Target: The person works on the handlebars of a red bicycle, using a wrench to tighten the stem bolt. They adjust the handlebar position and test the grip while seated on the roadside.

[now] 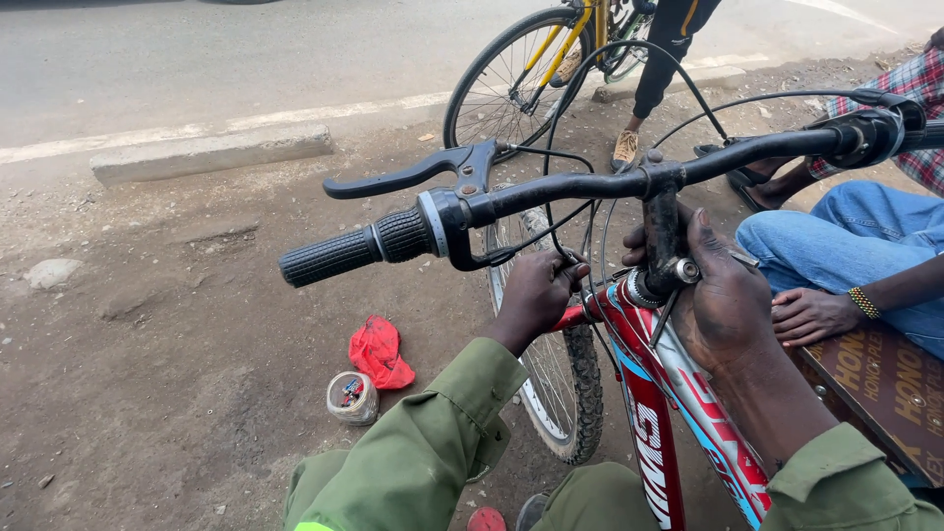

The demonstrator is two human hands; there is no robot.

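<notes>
A red, white and blue bicycle frame (651, 433) stands in front of me with black handlebars (580, 184), a ribbed grip (339, 253) and a brake lever (403, 177). My left hand (536, 295) is closed around something small by the black cables, left of the headset (644, 290); what it grips is hidden. My right hand (723, 295) wraps the right side of the stem (664, 231), with a thin metal tool (739, 259) showing at its fingers. The front wheel (565, 379) points down toward the dirt.
A red rag (379, 352) and a small tin of parts (352, 396) lie on the dirt at left. Another person sits at right, hand (811, 315) on a brown box (885, 379). A yellow bicycle (536, 69) and someone's leg stand behind, near a concrete kerb (211, 152).
</notes>
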